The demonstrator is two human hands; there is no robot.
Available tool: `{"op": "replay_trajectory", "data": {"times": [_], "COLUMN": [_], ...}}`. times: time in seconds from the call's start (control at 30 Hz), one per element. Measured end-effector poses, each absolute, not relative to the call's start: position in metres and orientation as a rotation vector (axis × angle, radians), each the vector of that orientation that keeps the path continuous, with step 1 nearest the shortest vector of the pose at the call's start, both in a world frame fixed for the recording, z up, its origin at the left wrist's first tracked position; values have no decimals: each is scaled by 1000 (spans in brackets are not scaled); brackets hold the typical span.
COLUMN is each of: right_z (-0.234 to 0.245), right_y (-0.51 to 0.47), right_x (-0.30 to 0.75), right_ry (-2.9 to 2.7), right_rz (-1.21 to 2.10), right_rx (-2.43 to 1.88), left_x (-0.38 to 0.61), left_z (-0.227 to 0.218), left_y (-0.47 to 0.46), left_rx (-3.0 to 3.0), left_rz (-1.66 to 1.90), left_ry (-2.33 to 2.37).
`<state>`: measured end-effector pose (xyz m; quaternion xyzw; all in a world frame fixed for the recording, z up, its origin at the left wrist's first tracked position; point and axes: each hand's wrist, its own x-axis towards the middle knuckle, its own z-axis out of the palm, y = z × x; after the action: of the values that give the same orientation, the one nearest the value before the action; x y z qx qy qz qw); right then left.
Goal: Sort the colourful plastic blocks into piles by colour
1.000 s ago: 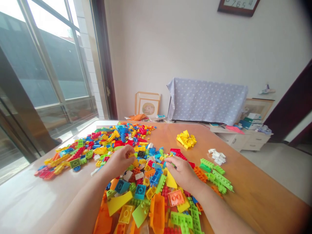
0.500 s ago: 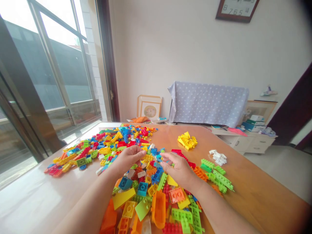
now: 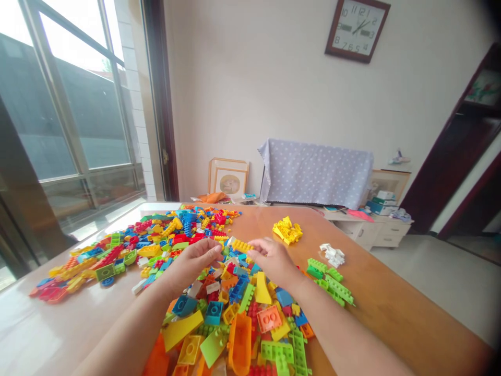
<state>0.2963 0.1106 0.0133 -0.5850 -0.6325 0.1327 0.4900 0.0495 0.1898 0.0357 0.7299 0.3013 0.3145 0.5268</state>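
Note:
A big heap of mixed coloured bricks (image 3: 219, 292) covers the wooden table (image 3: 391, 313) in front of me. My left hand (image 3: 193, 261) hovers over the heap with its fingers curled. My right hand (image 3: 272, 258) is beside it, and a long yellow brick (image 3: 241, 245) sits at its fingertips, between the two hands. Whether the fingers grip that brick is hard to see. Sorted piles lie to the right: yellow bricks (image 3: 287, 231), white bricks (image 3: 332, 254) and green bricks (image 3: 331, 279).
More mixed bricks (image 3: 129, 245) spread toward the window on the left. Behind the table stand a cloth-covered piece of furniture (image 3: 315, 169), framed pictures (image 3: 229, 180) and a low cabinet (image 3: 371, 230). A clock (image 3: 356, 28) hangs on the wall.
Both hands have lifted a little off the heap and moved toward each other; a long yellow brick now shows between their fingertips. The camera has tilted up and turned slightly right.

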Motion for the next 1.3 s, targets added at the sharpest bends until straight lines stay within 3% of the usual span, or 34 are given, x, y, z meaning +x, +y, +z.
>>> {"op": "replay_trajectory", "data": {"times": [0.2, 0.6, 1.0, 1.3], "right_z": [10, -12, -20, 0], "right_y": [155, 187, 199, 172], "right_x": [393, 464, 458, 445], "right_ry": [-752, -466, -466, -520], "right_rz": [413, 374, 656, 725], "right_rx": [-1689, -2008, -1657, -1453], "left_x": [45, 41, 41, 44], "left_z": [25, 10, 11, 17], "left_y": [208, 225, 226, 218], "left_rx": [1858, 1971, 1959, 1997], "left_rz": [820, 770, 833, 778], "left_ry": [872, 896, 930, 916]}}
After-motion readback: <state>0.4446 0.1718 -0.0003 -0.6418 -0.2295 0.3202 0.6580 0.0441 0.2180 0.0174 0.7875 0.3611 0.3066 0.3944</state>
